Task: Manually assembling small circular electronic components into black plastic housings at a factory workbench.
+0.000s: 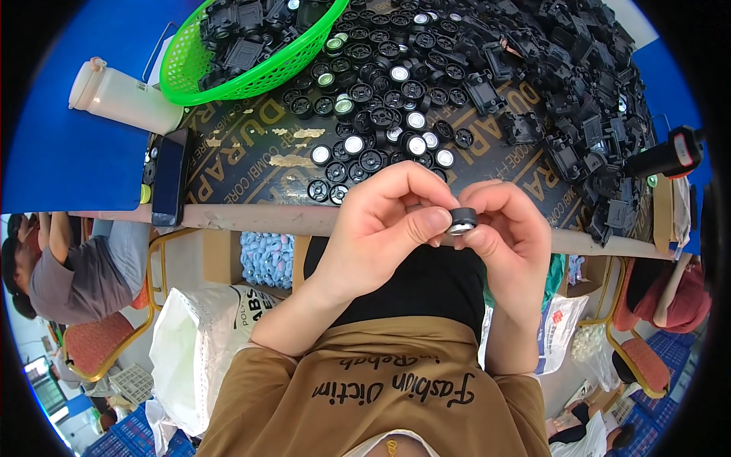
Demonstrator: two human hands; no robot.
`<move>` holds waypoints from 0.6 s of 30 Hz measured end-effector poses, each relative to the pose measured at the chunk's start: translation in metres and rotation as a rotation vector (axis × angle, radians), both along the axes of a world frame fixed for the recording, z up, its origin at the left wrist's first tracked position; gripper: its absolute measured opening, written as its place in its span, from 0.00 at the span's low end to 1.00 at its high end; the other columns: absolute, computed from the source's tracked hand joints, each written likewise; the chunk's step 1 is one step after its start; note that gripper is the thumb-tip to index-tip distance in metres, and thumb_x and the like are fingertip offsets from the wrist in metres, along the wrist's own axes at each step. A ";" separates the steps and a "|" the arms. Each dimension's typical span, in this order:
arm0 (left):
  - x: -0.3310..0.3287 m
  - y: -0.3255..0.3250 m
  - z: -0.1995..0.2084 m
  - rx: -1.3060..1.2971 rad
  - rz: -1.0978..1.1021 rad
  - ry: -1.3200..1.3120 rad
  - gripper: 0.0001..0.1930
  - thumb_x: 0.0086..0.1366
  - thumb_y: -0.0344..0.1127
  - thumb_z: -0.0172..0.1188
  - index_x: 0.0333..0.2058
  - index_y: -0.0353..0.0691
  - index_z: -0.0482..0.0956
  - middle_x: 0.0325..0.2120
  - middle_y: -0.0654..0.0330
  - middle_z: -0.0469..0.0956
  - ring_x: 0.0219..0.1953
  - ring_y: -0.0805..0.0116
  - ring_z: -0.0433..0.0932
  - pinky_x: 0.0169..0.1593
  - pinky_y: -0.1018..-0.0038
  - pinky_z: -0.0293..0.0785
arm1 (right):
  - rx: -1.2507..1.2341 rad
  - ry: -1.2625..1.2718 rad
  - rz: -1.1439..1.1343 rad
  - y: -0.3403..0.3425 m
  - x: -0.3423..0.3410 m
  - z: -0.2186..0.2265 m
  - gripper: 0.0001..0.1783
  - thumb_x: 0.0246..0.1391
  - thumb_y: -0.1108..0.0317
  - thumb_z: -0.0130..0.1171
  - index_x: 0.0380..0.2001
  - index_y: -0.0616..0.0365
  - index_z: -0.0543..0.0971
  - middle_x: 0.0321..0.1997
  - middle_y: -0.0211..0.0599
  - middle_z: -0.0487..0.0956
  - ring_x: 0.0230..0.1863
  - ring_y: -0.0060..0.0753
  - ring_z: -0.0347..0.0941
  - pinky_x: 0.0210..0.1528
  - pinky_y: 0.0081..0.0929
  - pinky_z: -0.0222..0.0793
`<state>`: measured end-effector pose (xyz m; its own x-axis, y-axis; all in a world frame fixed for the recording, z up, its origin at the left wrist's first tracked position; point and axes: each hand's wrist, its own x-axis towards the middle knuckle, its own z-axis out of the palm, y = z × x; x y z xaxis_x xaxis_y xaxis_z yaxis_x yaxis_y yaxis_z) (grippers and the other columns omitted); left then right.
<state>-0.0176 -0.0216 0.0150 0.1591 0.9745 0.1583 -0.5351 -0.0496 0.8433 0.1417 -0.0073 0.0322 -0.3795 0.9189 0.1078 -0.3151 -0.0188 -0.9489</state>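
Note:
Just above the table's near edge, my left hand and my right hand meet around a small toy wheel. It has a black tread, and a shiny silver face is turned down toward me. The left thumb and forefinger pinch one side of it, while the right thumb and fingers close on the other. Beyond my hands spreads a heap of loose black wheels, some with silver or greenish hub faces. To the right of them lies a large pile of black plastic chassis-like parts.
At back left a green basket holds more black parts. A white bottle and a dark phone are left of it. A black handheld device stands at right. Below the table are a white sack and people seated on both sides.

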 end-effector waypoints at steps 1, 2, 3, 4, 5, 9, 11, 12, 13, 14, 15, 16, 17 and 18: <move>0.000 0.000 0.001 -0.001 0.001 0.001 0.09 0.62 0.34 0.56 0.33 0.34 0.71 0.31 0.57 0.70 0.29 0.75 0.71 0.32 0.81 0.70 | 0.036 -0.016 0.006 0.001 0.001 -0.003 0.10 0.49 0.82 0.55 0.36 0.67 0.71 0.35 0.35 0.71 0.34 0.21 0.71 0.38 0.17 0.68; 0.001 0.001 0.003 -0.009 0.003 0.005 0.08 0.62 0.33 0.56 0.33 0.34 0.71 0.31 0.57 0.71 0.29 0.75 0.71 0.32 0.81 0.69 | 0.035 -0.015 0.007 0.000 -0.001 -0.002 0.10 0.49 0.82 0.55 0.36 0.67 0.71 0.35 0.35 0.71 0.34 0.21 0.71 0.38 0.17 0.68; 0.001 0.001 0.004 -0.018 0.006 0.009 0.08 0.62 0.33 0.57 0.32 0.34 0.71 0.31 0.57 0.71 0.28 0.76 0.70 0.31 0.81 0.68 | 0.061 0.011 -0.032 -0.002 -0.004 -0.001 0.09 0.49 0.81 0.55 0.35 0.67 0.71 0.34 0.35 0.71 0.33 0.21 0.70 0.38 0.17 0.68; 0.001 0.001 0.004 -0.018 0.007 0.009 0.08 0.62 0.33 0.57 0.32 0.34 0.71 0.31 0.57 0.71 0.28 0.76 0.70 0.31 0.81 0.68 | 0.088 0.036 -0.072 -0.003 -0.006 -0.001 0.08 0.49 0.81 0.56 0.34 0.66 0.70 0.34 0.34 0.71 0.32 0.21 0.70 0.37 0.17 0.67; 0.002 0.002 0.004 -0.020 0.010 0.002 0.08 0.61 0.32 0.57 0.32 0.34 0.71 0.31 0.57 0.71 0.28 0.76 0.70 0.31 0.82 0.69 | 0.087 0.036 -0.072 -0.002 -0.006 -0.001 0.08 0.49 0.81 0.56 0.34 0.66 0.70 0.34 0.34 0.71 0.32 0.21 0.70 0.37 0.17 0.67; 0.001 0.001 0.009 -0.026 0.002 0.052 0.05 0.61 0.28 0.57 0.31 0.33 0.71 0.31 0.57 0.71 0.28 0.77 0.70 0.31 0.83 0.68 | 0.246 -0.143 -0.111 0.000 -0.004 -0.006 0.06 0.51 0.80 0.54 0.33 0.65 0.70 0.33 0.34 0.70 0.30 0.19 0.66 0.35 0.15 0.65; 0.000 0.001 0.010 -0.041 0.001 0.084 0.04 0.60 0.26 0.56 0.32 0.33 0.71 0.32 0.56 0.71 0.29 0.75 0.71 0.32 0.81 0.70 | 0.314 -0.222 -0.120 0.000 -0.004 -0.007 0.06 0.51 0.79 0.53 0.33 0.65 0.69 0.32 0.33 0.70 0.29 0.19 0.65 0.34 0.15 0.64; -0.001 0.001 0.011 -0.057 -0.001 0.115 0.03 0.59 0.23 0.56 0.32 0.32 0.72 0.33 0.55 0.72 0.31 0.74 0.73 0.34 0.80 0.72 | 0.329 -0.215 -0.150 -0.001 -0.007 -0.007 0.05 0.51 0.80 0.53 0.33 0.65 0.69 0.32 0.33 0.69 0.29 0.18 0.65 0.33 0.14 0.63; 0.002 0.000 0.012 -0.057 0.000 0.115 0.03 0.59 0.23 0.56 0.32 0.32 0.72 0.33 0.55 0.72 0.31 0.74 0.73 0.34 0.80 0.72 | 0.343 -0.208 -0.178 -0.001 -0.010 -0.006 0.05 0.52 0.80 0.52 0.33 0.64 0.69 0.32 0.33 0.69 0.29 0.18 0.65 0.32 0.14 0.63; 0.006 -0.003 0.014 -0.038 0.055 0.099 0.04 0.58 0.21 0.56 0.33 0.31 0.72 0.34 0.54 0.72 0.33 0.72 0.74 0.36 0.78 0.75 | 0.344 -0.208 -0.177 -0.001 -0.011 -0.005 0.05 0.52 0.80 0.52 0.33 0.64 0.69 0.32 0.33 0.69 0.29 0.18 0.65 0.32 0.14 0.63; 0.008 -0.004 0.015 -0.019 0.109 0.082 0.06 0.57 0.19 0.56 0.34 0.30 0.73 0.35 0.53 0.72 0.34 0.69 0.75 0.38 0.76 0.77 | 0.335 -0.183 -0.200 0.000 -0.012 -0.003 0.05 0.52 0.80 0.52 0.33 0.64 0.69 0.31 0.33 0.69 0.29 0.18 0.65 0.32 0.14 0.63; 0.006 -0.004 0.014 -0.018 0.110 0.081 0.06 0.57 0.19 0.56 0.34 0.30 0.73 0.35 0.53 0.72 0.34 0.69 0.75 0.38 0.76 0.77 | 0.326 -0.159 -0.223 0.000 -0.012 -0.002 0.06 0.52 0.80 0.53 0.34 0.64 0.69 0.31 0.33 0.70 0.28 0.18 0.65 0.31 0.14 0.63; 0.003 -0.005 0.013 0.071 0.139 0.179 0.07 0.56 0.18 0.56 0.35 0.29 0.73 0.36 0.52 0.71 0.36 0.67 0.76 0.40 0.74 0.77 | 0.330 -0.111 -0.178 0.002 -0.009 -0.005 0.07 0.51 0.80 0.54 0.34 0.65 0.71 0.32 0.35 0.71 0.30 0.19 0.67 0.31 0.15 0.65; 0.001 -0.005 0.012 0.160 0.168 0.278 0.08 0.55 0.17 0.57 0.35 0.28 0.73 0.37 0.51 0.71 0.37 0.66 0.76 0.42 0.72 0.78 | 0.331 -0.112 -0.177 0.001 -0.010 -0.005 0.07 0.51 0.80 0.54 0.34 0.65 0.71 0.32 0.35 0.71 0.30 0.19 0.67 0.31 0.15 0.65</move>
<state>-0.0164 -0.0265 0.0268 0.0569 0.9572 0.2839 -0.2597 -0.2603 0.9300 0.1319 -0.0060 0.0275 -0.2447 0.8937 0.3760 -0.1802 0.3391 -0.9233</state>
